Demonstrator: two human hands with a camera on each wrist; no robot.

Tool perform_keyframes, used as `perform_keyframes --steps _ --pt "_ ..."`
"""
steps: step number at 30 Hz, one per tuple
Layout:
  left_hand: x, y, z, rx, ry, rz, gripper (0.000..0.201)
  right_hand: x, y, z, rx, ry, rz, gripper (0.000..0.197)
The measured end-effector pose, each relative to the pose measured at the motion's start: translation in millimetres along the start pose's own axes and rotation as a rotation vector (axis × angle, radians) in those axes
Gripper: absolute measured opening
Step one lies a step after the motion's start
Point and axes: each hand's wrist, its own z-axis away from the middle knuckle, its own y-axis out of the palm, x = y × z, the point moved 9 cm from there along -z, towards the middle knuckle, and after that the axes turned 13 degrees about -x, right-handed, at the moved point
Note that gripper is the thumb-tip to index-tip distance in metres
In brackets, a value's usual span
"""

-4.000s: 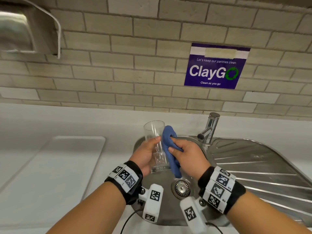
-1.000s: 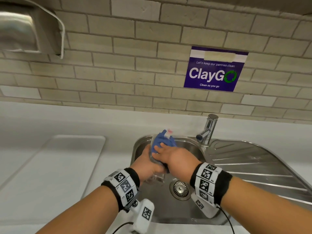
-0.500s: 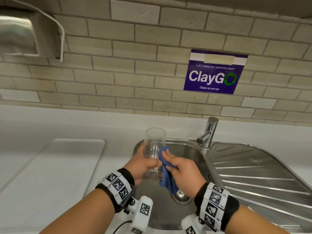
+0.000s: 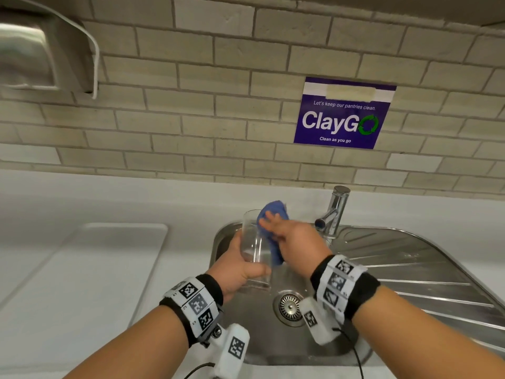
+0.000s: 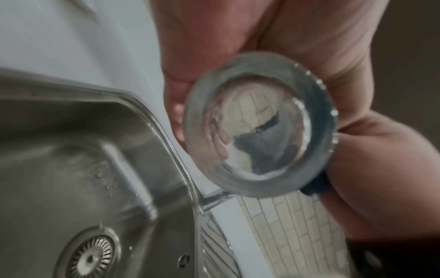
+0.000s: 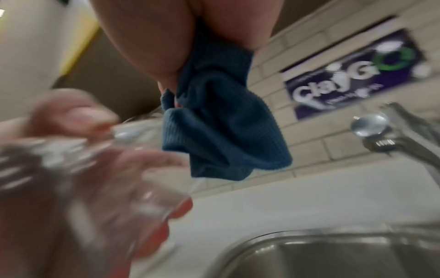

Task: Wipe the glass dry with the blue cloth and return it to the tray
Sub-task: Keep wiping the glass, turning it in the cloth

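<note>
A clear drinking glass (image 4: 252,242) stands upright over the sink, gripped around its lower half by my left hand (image 4: 240,266). The left wrist view looks up at its round base (image 5: 259,124), ringed by water drops. My right hand (image 4: 289,239) holds the bunched blue cloth (image 4: 273,214) against the glass's right side near the rim. Part of the cloth hangs down beside the glass. In the right wrist view the cloth (image 6: 219,127) dangles from my fingers and the glass (image 6: 100,169) is a blur. The white tray (image 4: 90,269) lies on the counter to the left.
A steel sink (image 4: 232,318) with a drain strainer (image 4: 289,307) lies under my hands. A chrome tap (image 4: 332,212) stands behind it, and a ribbed drainboard (image 4: 410,269) runs off to the right. A purple sign (image 4: 341,113) hangs on the brick wall.
Over four seconds the cloth has rubbed up, down and up the glass. In the last half second my right hand slid the cloth from mid-height up to the rim.
</note>
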Motion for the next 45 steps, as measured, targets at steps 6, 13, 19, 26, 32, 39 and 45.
perform_keyframes --steps 6,13,19,26,32,39,45 --pt "-7 4 -3 0.129 -0.107 0.355 0.093 -17 -19 -4 -0.184 0.377 -0.55 0.042" --pt "-9 -20 -16 0.01 -0.127 0.611 0.055 21 15 34 -0.014 0.15 -0.472 0.046" --pt "-2 0 -8 0.107 -0.101 0.545 0.073 3 -6 11 -0.095 0.154 -0.288 0.039" --pt "-15 6 -12 0.097 -0.057 0.373 0.083 -3 -12 6 -0.135 0.164 -0.286 0.04" --pt "-5 -5 -17 0.06 -0.103 0.327 0.062 -8 -5 15 -0.129 0.231 -0.333 0.053" --pt "-9 7 -16 0.115 -0.076 0.356 0.08 -15 6 1 0.023 0.245 -0.414 0.051" --pt "-23 -20 -31 -0.098 -0.004 0.383 0.081 -20 13 28 -0.042 0.405 -0.618 0.022"
